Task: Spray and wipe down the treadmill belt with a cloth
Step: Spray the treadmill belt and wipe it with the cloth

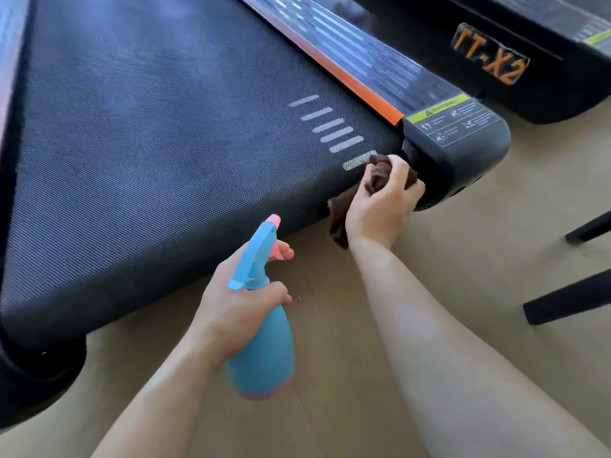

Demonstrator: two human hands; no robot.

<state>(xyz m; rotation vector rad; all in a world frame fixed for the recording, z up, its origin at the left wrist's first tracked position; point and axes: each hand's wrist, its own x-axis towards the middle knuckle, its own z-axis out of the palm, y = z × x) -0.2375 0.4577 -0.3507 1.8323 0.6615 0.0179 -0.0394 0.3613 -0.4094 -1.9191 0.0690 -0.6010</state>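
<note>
The dark textured treadmill belt (158,153) fills the left and middle of the view, with short grey stripes near its rear right corner. My right hand (383,206) grips a bunched brown cloth (378,173) against that rear corner of the belt, and a loose end of the cloth hangs down past the edge. My left hand (238,305) holds a blue spray bottle (264,345) with a pink nozzle by its neck, a finger on the trigger. The nozzle points toward the belt's rear edge, above the floor.
An orange-trimmed side rail (360,77) with a warning label runs along the belt's right side and ends in a black end cap (463,153). A second machine marked TT-X2 (489,57) stands to the right. Black furniture legs (568,302) rest on the beige floor (496,242) at right.
</note>
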